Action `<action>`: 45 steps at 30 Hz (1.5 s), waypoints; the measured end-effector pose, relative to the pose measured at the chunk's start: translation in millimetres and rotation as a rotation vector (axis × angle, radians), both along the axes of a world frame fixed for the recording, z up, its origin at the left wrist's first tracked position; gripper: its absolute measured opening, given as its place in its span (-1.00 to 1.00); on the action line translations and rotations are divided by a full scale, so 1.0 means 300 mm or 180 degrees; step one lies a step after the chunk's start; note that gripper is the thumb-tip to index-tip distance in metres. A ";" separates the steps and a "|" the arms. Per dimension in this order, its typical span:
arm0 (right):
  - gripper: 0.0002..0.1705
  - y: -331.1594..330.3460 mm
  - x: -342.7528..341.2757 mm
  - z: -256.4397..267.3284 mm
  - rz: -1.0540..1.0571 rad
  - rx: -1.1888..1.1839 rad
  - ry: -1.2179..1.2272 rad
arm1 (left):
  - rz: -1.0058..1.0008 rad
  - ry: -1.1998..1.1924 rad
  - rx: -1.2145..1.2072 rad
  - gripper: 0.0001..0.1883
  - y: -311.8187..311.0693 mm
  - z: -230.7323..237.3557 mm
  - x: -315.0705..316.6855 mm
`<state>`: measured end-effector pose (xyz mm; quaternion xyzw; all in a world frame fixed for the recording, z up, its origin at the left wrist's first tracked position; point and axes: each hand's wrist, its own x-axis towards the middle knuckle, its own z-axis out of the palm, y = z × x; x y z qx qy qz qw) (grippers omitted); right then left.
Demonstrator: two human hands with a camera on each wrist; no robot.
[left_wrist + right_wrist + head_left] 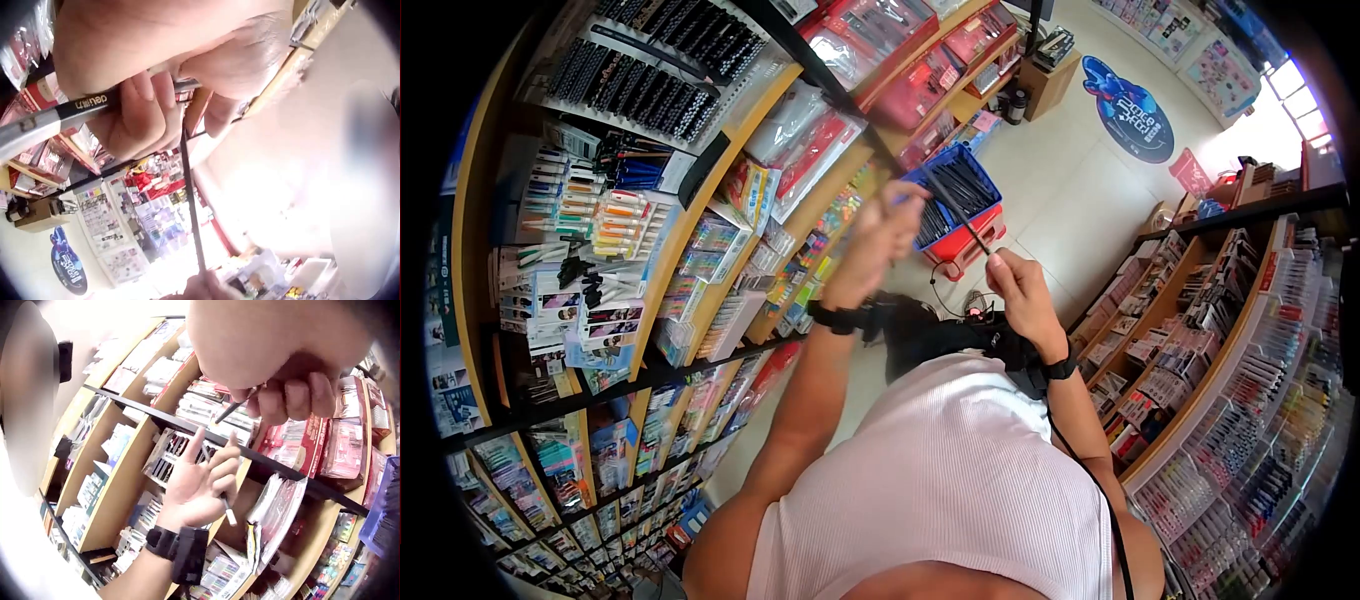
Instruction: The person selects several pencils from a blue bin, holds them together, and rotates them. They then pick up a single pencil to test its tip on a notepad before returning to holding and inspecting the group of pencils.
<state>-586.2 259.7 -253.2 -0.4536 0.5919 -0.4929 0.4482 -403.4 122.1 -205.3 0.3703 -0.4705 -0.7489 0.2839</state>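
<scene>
In the head view my blurred left hand (880,240) is raised at centre left. It grips a pen (87,103) with a black section lettered "deli" and a silver-grey section, its shaft passing under the curled fingers. The pen's pale end sticks out below the fingers in the right wrist view. To the right, my right hand (1025,290) pinches one end of a thin dark pencil-like stick (960,212), which slants up toward the left hand. Its far end points at the left fingers in the right wrist view. Beyond both hands stands a blue basket (992,170) of dark sticks.
A red stool-like base (970,240) supports the basket. Shelves of pens and packaged stationery (615,215) rise close on the left, with a black rail along their edge. Another pen rack (1230,400) stands on the right. The pale tiled floor (1050,180) bears a blue sticker (1130,112).
</scene>
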 end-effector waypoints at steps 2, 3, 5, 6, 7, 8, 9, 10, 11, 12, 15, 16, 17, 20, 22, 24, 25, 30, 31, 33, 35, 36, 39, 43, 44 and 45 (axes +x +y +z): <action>-0.51 0.000 -0.001 0.002 0.0153 0.0067 0.0078 | -0.0160 0.0050 -0.0024 -0.88 0.055 -0.047 -0.059; -0.51 -0.001 -0.002 -0.008 0.0342 0.0118 0.0081 | -0.0152 0.0061 -0.0010 -0.88 0.069 -0.079 -0.070; -0.57 -0.001 -0.003 -0.024 0.0584 0.0263 0.0016 | -0.0059 0.0265 0.0033 -0.83 0.089 -0.126 -0.081; -0.57 -0.002 0.004 -0.027 0.0599 0.0259 0.0017 | -0.0044 0.0266 0.0029 -0.83 0.094 -0.131 -0.087; -0.67 -0.001 0.015 -0.029 0.0570 0.0140 -0.0047 | -0.0139 0.0280 -0.0177 -0.82 0.098 -0.132 -0.091; -0.74 -0.002 0.024 -0.032 0.0536 0.0020 -0.0113 | -0.0240 0.0291 -0.0383 -0.82 0.100 -0.133 -0.096; -0.74 -0.007 0.026 -0.036 0.0537 0.0017 -0.0116 | -0.0451 0.0174 -0.0610 -0.82 0.099 -0.152 -0.098; -0.77 -0.012 0.025 -0.040 0.0599 0.0032 -0.0055 | -0.0457 0.0173 -0.0607 -0.82 0.106 -0.159 -0.103; -0.78 -0.011 0.022 -0.046 0.0650 0.0057 0.0009 | -0.0614 -0.0088 -0.0856 -0.83 0.121 -0.158 -0.112; -0.78 -0.010 0.020 -0.054 0.0628 0.0067 0.0014 | -0.0775 -0.0344 -0.1109 -0.83 0.134 -0.156 -0.124; -0.82 -0.012 0.015 -0.086 0.0534 0.0217 -0.0360 | -0.0822 -0.0391 -0.1294 -0.86 0.154 -0.115 -0.152; -0.84 -0.010 0.010 -0.097 0.0415 0.0080 -0.0495 | -0.0920 -0.0469 -0.1307 -0.86 0.158 -0.100 -0.156; -0.82 -0.007 0.004 -0.105 0.0298 -0.0053 -0.0634 | -0.0925 -0.0471 -0.1302 -0.86 0.158 -0.093 -0.157; -0.65 -0.006 -0.035 -0.110 -0.0091 0.0073 -0.1778 | -0.0821 -0.0516 -0.1727 -0.79 0.157 -0.101 -0.149; -0.50 -0.015 -0.051 -0.076 -0.0604 0.0147 -0.2581 | -0.0608 -0.0150 -0.1536 -0.74 0.159 -0.149 -0.141; -0.46 -0.027 -0.101 -0.098 -0.0594 -0.0157 -0.3392 | -0.0658 -0.0316 -0.0898 -0.80 0.175 -0.098 -0.130; -0.46 -0.029 -0.119 -0.098 -0.0674 -0.0162 -0.3378 | -0.0828 -0.0471 -0.1075 -0.82 0.175 -0.097 -0.126; -0.48 -0.048 -0.132 -0.072 -0.0858 -0.0424 -0.3965 | -0.1343 -0.0432 -0.1153 -0.80 0.199 -0.126 -0.137; -0.50 -0.048 -0.134 -0.087 -0.0759 -0.0546 -0.3817 | -0.1349 -0.0429 -0.1153 -0.80 0.205 -0.138 -0.141; -0.51 -0.053 -0.122 -0.074 -0.0879 -0.0523 -0.3665 | -0.1308 -0.0712 -0.1889 -0.75 0.223 -0.159 -0.158; -0.52 -0.060 -0.109 -0.066 -0.1000 -0.0500 -0.3515 | -0.1250 -0.0769 -0.2038 -0.73 0.233 -0.181 -0.169; -0.52 -0.061 -0.105 -0.064 -0.1067 -0.0481 -0.3452 | -0.1200 -0.0820 -0.2183 -0.70 0.235 -0.183 -0.172; -0.51 -0.063 -0.094 -0.039 -0.1147 -0.0462 -0.3397 | -0.1449 -0.0864 -0.2007 -0.72 0.238 -0.150 -0.173; -0.50 -0.056 -0.113 -0.065 -0.0715 -0.0576 -0.3593 | -0.1680 -0.0974 -0.1762 -0.75 0.244 -0.127 -0.181; -0.50 -0.056 -0.111 -0.055 -0.0712 -0.0573 -0.3594 | -0.1676 -0.0976 -0.1760 -0.75 0.246 -0.126 -0.185; -0.51 -0.055 -0.107 -0.038 -0.0683 -0.0539 -0.3664 | -0.1638 -0.1037 -0.1684 -0.75 0.249 -0.126 -0.191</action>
